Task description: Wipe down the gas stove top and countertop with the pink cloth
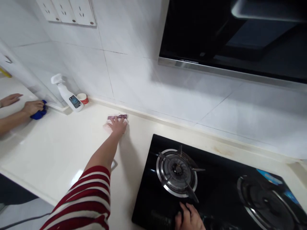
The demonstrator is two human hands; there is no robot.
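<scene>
My left hand [117,125] presses down on a small pinkish-white cloth [106,127] with a dark purple printed band. Its bent fingers are on the cloth, which lies on the cream countertop [79,140] near the back wall. My right hand [189,218] rests at the front of the black gas stove [165,204], just below the left burner [177,169]. Its fingers are slightly apart, with nothing visible in them; the frame's lower edge cuts off the wrist. A small pale object [113,164] is partly hidden behind my left forearm.
A white spray bottle [69,95] and a red-and-white cup [82,98] stand against the wall. At far left, another person's hand [33,108] holds a blue cloth [39,111]. A black range hood [203,41] overhangs the stove. The right burner [266,201] has raised supports.
</scene>
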